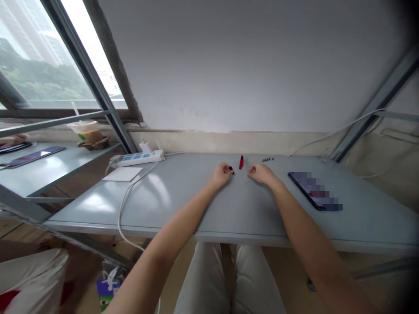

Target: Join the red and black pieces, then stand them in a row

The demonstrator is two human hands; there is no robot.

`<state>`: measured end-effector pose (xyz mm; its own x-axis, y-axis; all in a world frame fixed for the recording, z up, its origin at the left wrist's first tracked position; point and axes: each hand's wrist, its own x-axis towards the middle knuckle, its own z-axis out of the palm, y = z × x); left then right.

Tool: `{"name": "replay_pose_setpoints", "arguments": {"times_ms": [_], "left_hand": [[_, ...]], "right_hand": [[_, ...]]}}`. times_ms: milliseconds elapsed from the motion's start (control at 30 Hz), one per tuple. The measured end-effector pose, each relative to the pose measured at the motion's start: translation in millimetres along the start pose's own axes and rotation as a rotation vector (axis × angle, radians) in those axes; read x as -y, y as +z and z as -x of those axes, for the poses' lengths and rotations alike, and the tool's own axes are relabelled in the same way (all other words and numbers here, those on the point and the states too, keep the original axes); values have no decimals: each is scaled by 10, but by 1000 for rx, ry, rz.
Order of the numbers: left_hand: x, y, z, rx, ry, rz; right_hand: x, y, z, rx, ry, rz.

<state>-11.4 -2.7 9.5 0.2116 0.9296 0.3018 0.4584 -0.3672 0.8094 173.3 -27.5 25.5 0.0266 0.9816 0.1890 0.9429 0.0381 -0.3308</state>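
My left hand [222, 174] rests low over the grey desk, its fingers closed in a pinch. At its fingertips shows a small black piece [231, 168], too small to name its kind. To the right, my right hand [261, 173] is also closed, thumb against fingers; whatever it may hold is hidden. Between the two hands and slightly beyond them is a small red object [241, 162] with a dark part near its top, touched by neither. Several small dark pieces [267, 160] lie in a row just behind my right hand.
A phone [314, 192] lies on the desk [235, 209] at right. At left are a white power strip [140, 158], a white flat square [122, 174] and a cable [123, 205] hanging over the edge. A drink cup [87, 132] and another person's hand [13, 139] are farther left.
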Motion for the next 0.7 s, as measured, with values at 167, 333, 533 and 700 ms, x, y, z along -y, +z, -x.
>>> {"name": "replay_pose_setpoints", "arguments": {"times_ms": [167, 333, 533, 700], "left_hand": [[-40, 175, -77, 122, 51, -237], [-114, 279, -191, 101, 39, -309], [-60, 363, -242, 120, -43, -373], [-77, 365, -208, 144, -21, -487]], "right_hand": [[-39, 38, -27, -39, 81, -41], [-30, 120, -38, -35, 117, -71], [-31, 189, -53, -23, 128, -64], [-53, 208, -59, -6, 117, -42]]}}
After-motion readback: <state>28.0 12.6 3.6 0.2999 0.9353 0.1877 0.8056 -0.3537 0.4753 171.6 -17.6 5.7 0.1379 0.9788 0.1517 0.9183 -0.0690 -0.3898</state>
